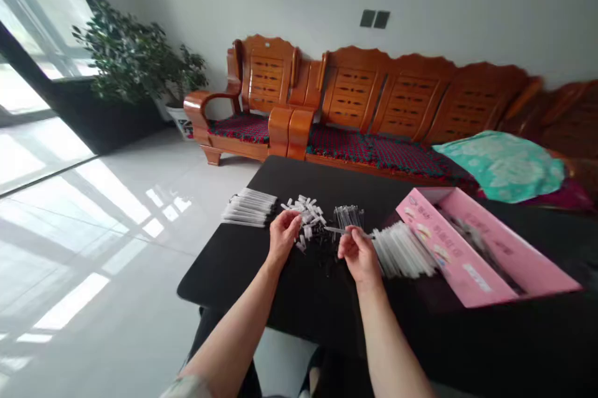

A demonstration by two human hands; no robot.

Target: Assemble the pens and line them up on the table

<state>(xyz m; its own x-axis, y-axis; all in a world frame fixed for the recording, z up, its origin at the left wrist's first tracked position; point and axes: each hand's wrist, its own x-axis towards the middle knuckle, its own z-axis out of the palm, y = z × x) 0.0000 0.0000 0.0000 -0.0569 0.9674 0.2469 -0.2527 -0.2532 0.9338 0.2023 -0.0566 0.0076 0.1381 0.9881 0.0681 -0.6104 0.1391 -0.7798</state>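
Left of the pink box [455, 255], your right hand [359, 255] pinches a thin tube [334, 230]; I can't tell what your left hand [283, 237] holds. This looks like joining; next needs steady aim.

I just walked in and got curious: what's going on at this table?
At a black table, someone's right hand holds a slim rod, while the left hand is beside a heap of small white pieces. White tubes lie to the left, translucent tubes to the right, near an open pink box.
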